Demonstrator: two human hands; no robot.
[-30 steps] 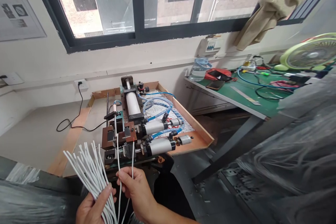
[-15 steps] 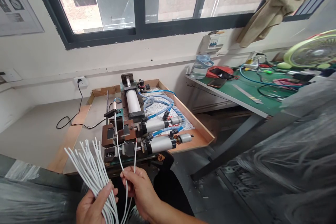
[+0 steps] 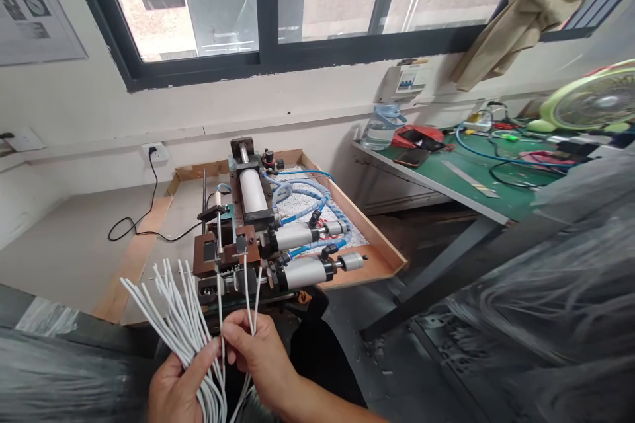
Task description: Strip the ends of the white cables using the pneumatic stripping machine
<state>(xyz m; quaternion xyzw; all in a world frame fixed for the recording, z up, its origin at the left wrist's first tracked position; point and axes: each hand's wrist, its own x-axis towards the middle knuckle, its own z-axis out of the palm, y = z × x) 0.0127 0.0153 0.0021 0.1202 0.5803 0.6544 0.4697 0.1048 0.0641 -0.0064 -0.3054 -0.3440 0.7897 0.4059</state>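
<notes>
My left hand [image 3: 178,386] is closed round a bundle of several white wires [image 3: 169,307] that fan up and to the left. My right hand [image 3: 258,350] pinches two white wires [image 3: 248,291] and holds their upper ends at the front jaws of a small pneumatic machine [image 3: 248,238]. The machine has metal cylinders and blue air hoses and stands on a wooden tray [image 3: 381,248].
A green workbench [image 3: 476,178] at the right carries cables, a water bottle [image 3: 380,129], a phone and a green fan [image 3: 592,99]. A black cord [image 3: 143,228] runs from a wall socket across the grey counter. Clear plastic bags [image 3: 560,304] with wires fill the right foreground.
My right hand has shifted the two wires slightly, so that both now stand straight up into the machine's front. The left hand with the bundle has risen closer to the right hand.
</notes>
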